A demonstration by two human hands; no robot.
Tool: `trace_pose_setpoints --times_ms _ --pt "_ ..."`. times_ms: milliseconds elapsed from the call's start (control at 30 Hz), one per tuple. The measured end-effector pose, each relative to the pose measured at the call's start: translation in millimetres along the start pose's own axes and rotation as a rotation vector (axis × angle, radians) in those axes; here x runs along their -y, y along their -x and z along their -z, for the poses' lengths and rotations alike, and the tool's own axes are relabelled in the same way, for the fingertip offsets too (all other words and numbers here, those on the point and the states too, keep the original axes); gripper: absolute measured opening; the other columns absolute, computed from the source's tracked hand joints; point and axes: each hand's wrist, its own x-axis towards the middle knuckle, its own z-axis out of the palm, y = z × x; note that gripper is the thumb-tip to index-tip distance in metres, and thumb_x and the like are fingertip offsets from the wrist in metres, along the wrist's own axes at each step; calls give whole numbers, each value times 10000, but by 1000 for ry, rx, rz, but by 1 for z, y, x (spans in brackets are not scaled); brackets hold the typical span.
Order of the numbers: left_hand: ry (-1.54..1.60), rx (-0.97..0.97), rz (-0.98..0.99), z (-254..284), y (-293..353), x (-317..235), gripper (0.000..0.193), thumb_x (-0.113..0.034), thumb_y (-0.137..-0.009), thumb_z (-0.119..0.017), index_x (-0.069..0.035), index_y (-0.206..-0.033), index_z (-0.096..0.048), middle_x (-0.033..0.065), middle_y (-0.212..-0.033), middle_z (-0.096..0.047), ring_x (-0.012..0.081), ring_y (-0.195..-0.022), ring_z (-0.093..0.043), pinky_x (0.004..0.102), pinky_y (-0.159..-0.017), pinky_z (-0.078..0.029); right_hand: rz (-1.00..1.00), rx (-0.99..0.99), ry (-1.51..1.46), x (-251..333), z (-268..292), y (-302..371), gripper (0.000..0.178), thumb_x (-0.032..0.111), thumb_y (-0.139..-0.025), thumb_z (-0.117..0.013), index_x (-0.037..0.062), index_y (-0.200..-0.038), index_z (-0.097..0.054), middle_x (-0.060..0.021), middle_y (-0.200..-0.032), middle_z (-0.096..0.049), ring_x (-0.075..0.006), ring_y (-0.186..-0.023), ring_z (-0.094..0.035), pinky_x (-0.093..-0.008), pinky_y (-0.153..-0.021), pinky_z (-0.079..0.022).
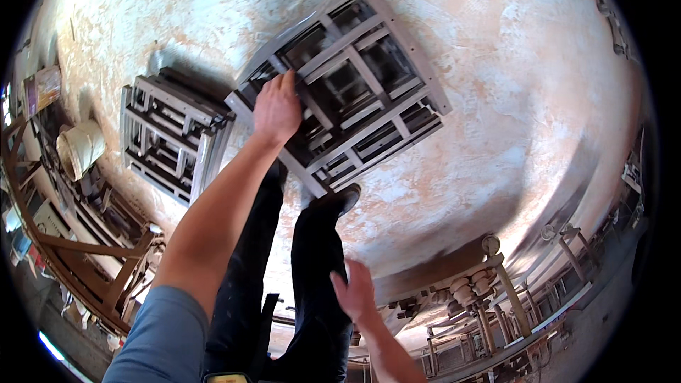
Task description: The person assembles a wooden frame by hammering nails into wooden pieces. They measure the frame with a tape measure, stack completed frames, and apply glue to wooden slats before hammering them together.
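Observation:
My left hand (277,108) reaches forward with its fingers curled over the near left side of a dark wooden lattice frame (367,76). That frame sits tilted on top of other similar frames, whose bars show through its openings. Lower down, beside my right leg, my right hand (356,293) is held apart from everything. Its thumb and fingers are spread and nothing is in it. To the left of the gripped frame lies a second stack of lattice frames (164,130), partly behind my left forearm.
A pale bucket (81,149) lies at the far left, near a curved wooden piece (67,242). Turned wooden parts and posts (489,287) stand at the lower right. My shoe (348,199) is close to the gripped frame's near corner, on a pale, blotchy floor (489,156).

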Motion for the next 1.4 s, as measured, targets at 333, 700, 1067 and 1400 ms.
trace_pose_setpoints --times_ms 333,700,1067,1400 --pt "-90 40 -83 -8 -7 33 410 -128 -872 -550 -50 -1274 -525 179 -1117 -621 348 -1057 -589 418 -911 -482 -213 -86 -402 32 82 -276 512 437 -878 -581 -66 -969 -624 -190 -810 -660 -285 -698 -660 -371 -690 -534" --pt "-52 13 -116 -9 -8 35 401 -99 -863 -583 -80 -1261 -544 141 -1087 -623 347 -1010 -598 436 -856 -493 -362 -91 -795 44 56 -300 326 244 -896 -622 2 -1106 -562 -104 -927 -621 -195 -714 -610 -335 -604 -542" --pt "-17 58 -88 -10 -11 39 401 -105 -874 -582 -69 -1270 -536 157 -1136 -618 362 -1045 -589 441 -884 -482 -355 -70 -802 43 57 -300 333 246 -898 -622 2 -1118 -567 -107 -956 -625 -194 -734 -615 -335 -624 -539" --pt "164 159 86 -7 -26 37 384 -231 -866 -618 -76 -1216 -593 182 -1167 -638 370 -1069 -602 412 -904 -483 -329 -129 -948 47 54 -298 240 199 -897 -626 56 -1075 -555 -37 -940 -583 -169 -813 -555 -380 -723 -552"
